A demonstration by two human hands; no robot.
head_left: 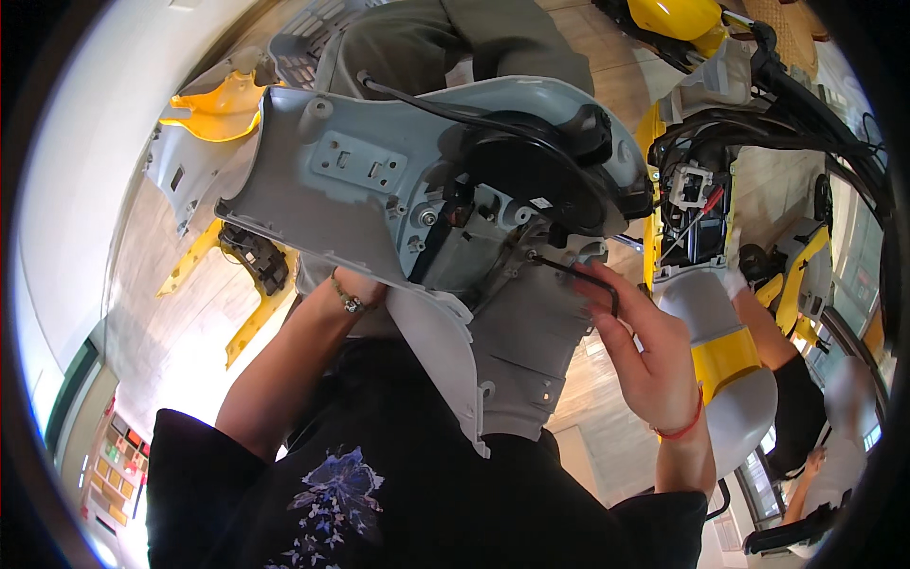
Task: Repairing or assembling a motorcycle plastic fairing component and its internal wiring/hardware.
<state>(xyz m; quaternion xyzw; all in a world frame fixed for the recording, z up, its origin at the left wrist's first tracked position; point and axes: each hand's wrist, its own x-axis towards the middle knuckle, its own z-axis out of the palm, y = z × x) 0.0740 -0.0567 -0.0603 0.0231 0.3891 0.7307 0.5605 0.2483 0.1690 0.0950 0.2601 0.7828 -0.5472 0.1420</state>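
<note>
The right hand (649, 356) grasps a black hex key (561, 267) around its bend, presumably for leverage; its tip reaches the near right part of the grey scooter shell (284, 180), too small to tell if seated. The left hand (362, 288), apparently steadying the shell, disappears behind its near edge, its grip untellable. A black disc (531, 175) hides some interior.

From here I lose most of the left hand (368, 288) behind the grey shell (318, 194), cannot tell whether the hex key's (557, 266) tip is seated, trousers (398, 57) cut by the top edge, a person's head (848, 391) blurred at right.
</note>
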